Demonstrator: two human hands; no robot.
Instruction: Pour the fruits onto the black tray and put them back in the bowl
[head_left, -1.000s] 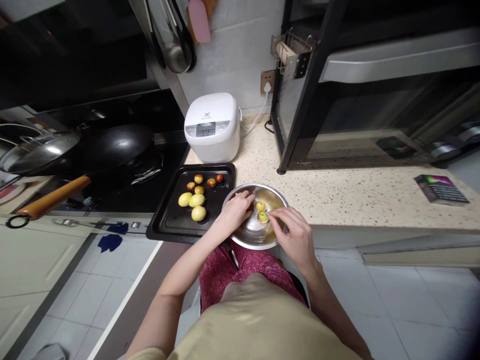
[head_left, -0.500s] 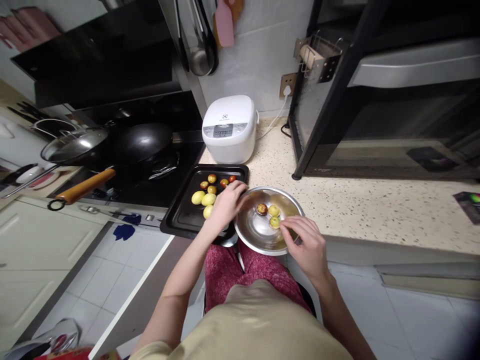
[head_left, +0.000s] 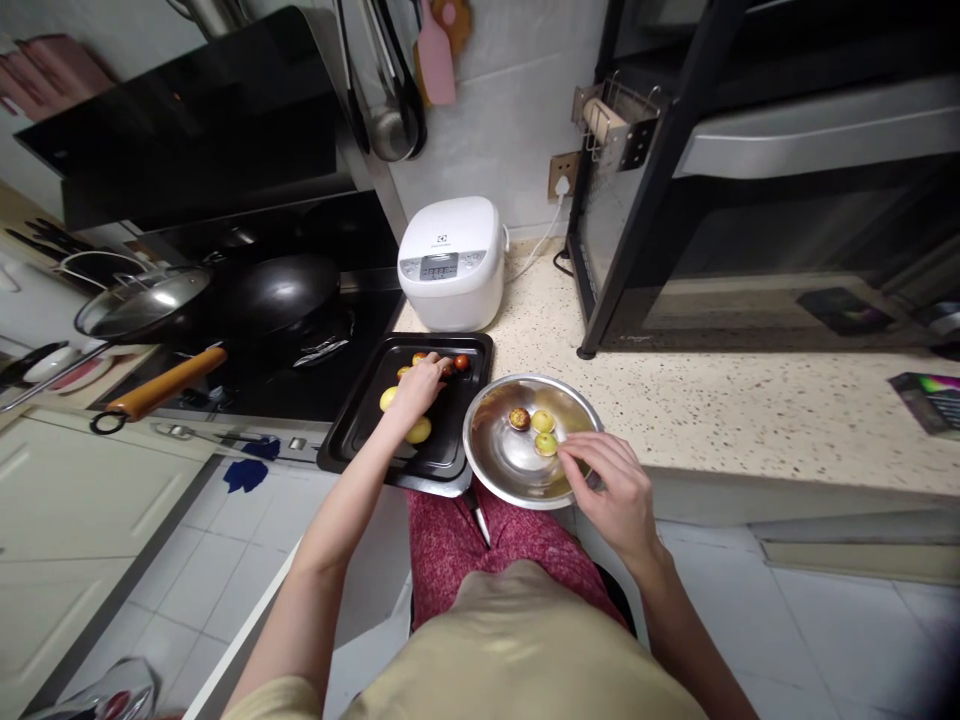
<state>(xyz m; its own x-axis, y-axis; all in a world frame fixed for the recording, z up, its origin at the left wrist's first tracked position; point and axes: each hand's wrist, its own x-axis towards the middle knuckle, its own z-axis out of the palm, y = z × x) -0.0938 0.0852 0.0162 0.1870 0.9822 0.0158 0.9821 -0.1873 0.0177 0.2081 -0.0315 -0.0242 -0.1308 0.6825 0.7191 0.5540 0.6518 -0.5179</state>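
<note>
My left hand (head_left: 421, 386) is over the black baking tray (head_left: 352, 440), its fingers stretched down among several small round brown-red fruits. A red one (head_left: 461, 362) sits beside its fingertips. Larger yellow oval fruits (head_left: 418, 430) lie under and around the wrist, partly hidden. My right hand (head_left: 611, 485) is over the right side of a steel bowl (head_left: 487, 465), with thumb and fingertips pinched against a small yellow-green fruit (head_left: 546, 444). Close to that, a yellow fruit (head_left: 543, 421) and a brown speckled one (head_left: 519, 418) lie inside the bowl.
Behind the tray stands a white rice cooker (head_left: 452, 265), plugged into the wall socket (head_left: 562, 176). A wok (head_left: 277, 290) with a wooden handle and a lidded pan (head_left: 146, 300) are on the stove at left. A black rack with an oven (head_left: 780, 230) stands at right.
My left hand has moved left and away from me, from the bowl's edge to above the fruits in the tray. My right hand stays by the same fruit, which now shows a greener side.
</note>
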